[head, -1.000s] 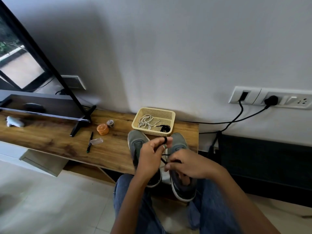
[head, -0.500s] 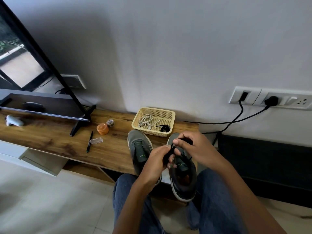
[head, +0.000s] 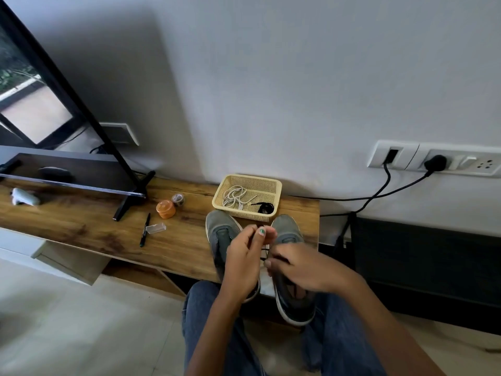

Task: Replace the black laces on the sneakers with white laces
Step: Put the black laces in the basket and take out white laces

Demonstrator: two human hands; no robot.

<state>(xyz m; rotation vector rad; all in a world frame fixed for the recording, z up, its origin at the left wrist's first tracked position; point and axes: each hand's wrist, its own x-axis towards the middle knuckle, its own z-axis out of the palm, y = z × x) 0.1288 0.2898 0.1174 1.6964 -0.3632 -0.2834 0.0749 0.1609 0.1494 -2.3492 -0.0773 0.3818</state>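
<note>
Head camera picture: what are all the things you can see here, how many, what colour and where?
sneakers: two, grey, on the table's right end, heels over its front edge
black lace: one, on the right sneaker, between the hands
basket: one, cream, behind the sneakers
white laces: a bundle, in the basket's left part
black coil: one, in the basket's right part
table: one, wood brown
pen: one, black, on the table
orange pot: one, near the pen
left hand: pinches the lace
right hand: over the right sneaker, grip unclear
</note>
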